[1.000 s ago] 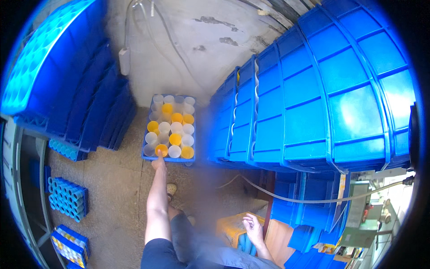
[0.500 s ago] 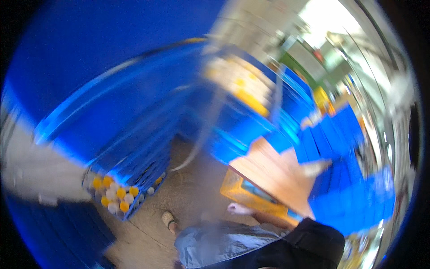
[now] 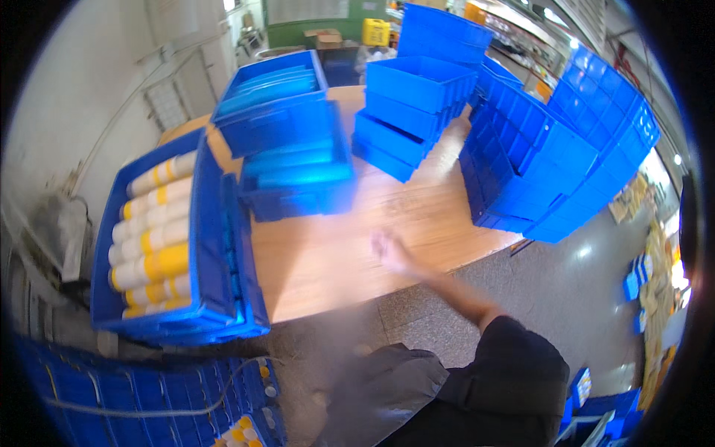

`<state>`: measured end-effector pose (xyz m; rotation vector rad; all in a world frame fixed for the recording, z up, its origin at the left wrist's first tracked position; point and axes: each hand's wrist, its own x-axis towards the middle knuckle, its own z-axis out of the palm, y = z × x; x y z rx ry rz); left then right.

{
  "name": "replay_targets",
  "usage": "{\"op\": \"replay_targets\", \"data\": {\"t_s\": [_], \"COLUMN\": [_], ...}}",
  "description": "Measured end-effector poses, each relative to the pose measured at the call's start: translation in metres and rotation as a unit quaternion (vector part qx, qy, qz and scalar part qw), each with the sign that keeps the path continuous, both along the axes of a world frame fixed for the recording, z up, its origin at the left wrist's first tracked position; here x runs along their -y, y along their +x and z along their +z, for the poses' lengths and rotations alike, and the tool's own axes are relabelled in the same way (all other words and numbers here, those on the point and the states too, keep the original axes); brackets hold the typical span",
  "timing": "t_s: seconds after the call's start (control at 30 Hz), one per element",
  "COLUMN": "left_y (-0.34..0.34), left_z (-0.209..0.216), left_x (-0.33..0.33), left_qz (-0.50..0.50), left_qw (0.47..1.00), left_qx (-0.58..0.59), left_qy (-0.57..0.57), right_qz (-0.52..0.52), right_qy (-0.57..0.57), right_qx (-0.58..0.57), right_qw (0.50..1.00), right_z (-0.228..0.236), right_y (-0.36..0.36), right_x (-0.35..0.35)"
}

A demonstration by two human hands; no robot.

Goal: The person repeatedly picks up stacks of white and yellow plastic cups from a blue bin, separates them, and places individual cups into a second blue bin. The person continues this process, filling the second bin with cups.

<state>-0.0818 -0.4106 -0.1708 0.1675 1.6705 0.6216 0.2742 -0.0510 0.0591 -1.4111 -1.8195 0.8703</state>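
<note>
I've got the R hand (image 3: 391, 252) over the bench (image 3: 320, 272) nr its front edge; it's blurred, can't tell if grip's wide or narrow, nothing visible in it. L hand's out of view. Nearest item: bin of light-blue tubes (image 3: 298, 201), L of the hand, twd back edge. Bin of white/yellow tubes (image 3: 195, 249) is at L end, tubes lying side by side, prob so they don't roll. Back stack (image 3: 413, 112) + R-end stack (image 3: 521, 167) prob save bench space.
</note>
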Motion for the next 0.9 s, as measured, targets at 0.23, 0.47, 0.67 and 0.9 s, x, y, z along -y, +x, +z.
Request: {"op": "replay_targets", "data": {"t_s": [0.23,0.47,0.67,0.9], "left_y": [0.009,-0.014,-0.039,-0.109], "left_z": [0.029,0.036,0.082,0.340], "left_x": [-0.048,0.007,0.108,-0.015], "left_qz": [-0.002,0.090,0.231,0.099], "left_qw": [0.999,0.992,0.964,0.807], "left_qx": [-0.039,-0.073,-0.130,-0.462], "left_qy": [-0.025,-0.053,-0.032,0.354], "right_qz": [-0.209,-0.230,-0.145,-0.086], "right_qy": [0.512,0.184,0.254,0.414], "right_qx": [0.366,0.520,0.430,0.315], "right_qw": [0.748,0.802,0.854,0.849], "right_z": [0.233,0.263,0.257,0.126], "right_y": [0.130,0.172,0.144,0.142], "right_x": [-0.242,-0.275,-0.187,0.042]}}
